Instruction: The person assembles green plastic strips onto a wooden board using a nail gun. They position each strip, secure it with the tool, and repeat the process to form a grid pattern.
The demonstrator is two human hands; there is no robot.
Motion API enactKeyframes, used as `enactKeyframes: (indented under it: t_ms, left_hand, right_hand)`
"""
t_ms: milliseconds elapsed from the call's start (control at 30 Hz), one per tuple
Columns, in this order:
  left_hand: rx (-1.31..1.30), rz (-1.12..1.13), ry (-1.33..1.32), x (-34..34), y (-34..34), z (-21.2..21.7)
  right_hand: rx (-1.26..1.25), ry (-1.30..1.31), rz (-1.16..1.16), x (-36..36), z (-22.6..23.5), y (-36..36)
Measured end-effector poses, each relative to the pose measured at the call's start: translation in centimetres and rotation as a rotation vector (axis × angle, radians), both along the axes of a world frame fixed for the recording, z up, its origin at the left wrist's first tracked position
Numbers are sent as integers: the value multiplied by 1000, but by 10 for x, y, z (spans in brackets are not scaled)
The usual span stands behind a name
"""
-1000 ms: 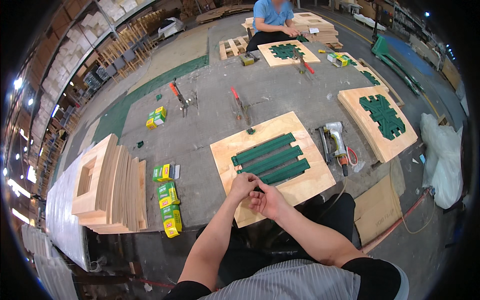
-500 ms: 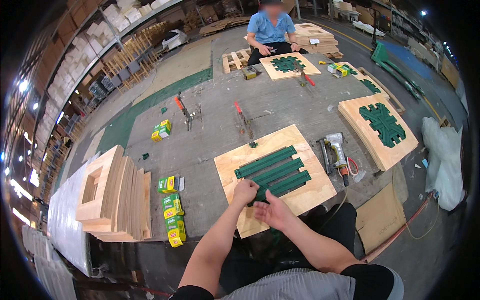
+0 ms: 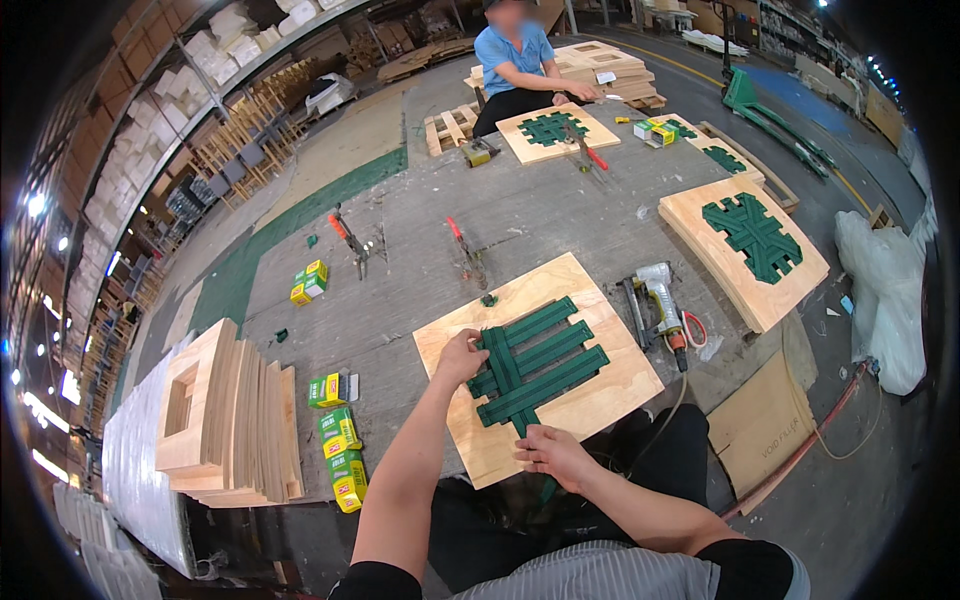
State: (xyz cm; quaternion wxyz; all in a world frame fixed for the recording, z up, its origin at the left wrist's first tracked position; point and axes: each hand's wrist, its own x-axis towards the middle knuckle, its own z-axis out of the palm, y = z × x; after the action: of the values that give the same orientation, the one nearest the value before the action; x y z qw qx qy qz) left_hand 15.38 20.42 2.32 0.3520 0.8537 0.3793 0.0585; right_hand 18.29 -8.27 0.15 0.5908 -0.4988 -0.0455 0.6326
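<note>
Both forearms reach in from below, the left stretched nearly straight upward, the right slanting up and leftward. The left hand (image 3: 460, 357), fingers bent, touches the upper end of a green strap (image 3: 506, 372) laid across three other green straps (image 3: 560, 384) on a square wooden board (image 3: 612, 408). The right hand (image 3: 560, 457), fingers loosely curled, is at the strap's lower end, near the board's front edge. Whether either hand pinches the strap cannot be told. A nail gun (image 3: 655, 298) lies just right of the board.

Tall warehouse racking (image 3: 204, 79), grey floor (image 3: 850, 485), bright lamps (image 3: 37, 204)
</note>
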Motion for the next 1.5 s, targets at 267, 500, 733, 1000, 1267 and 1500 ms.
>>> enactKeyframes:
  t_ms: [267,500,733,1000,1267,1500]
  left_hand:
    - [-75,116,-58,3,16,-10]
    - [-176,219,-134,-4,17,-32]
    - [-371,239,-255,-6,15,-29]
    - [-245,250,42,36,8,-12]
    - [-793,732,-603,17,44,-21]
    - [-572,576,-463,19,43,-14]
  right_hand:
    - [-22,-70,50,-3,10,-10]
    - [242,110,-54,13,28,87]
    - [312,609,-249,39,-6,173]
    - [360,757,-331,86,-31,190]
    - [286,-443,-96,5,3,104]
    - [365,-842,57,-5,-14,64]
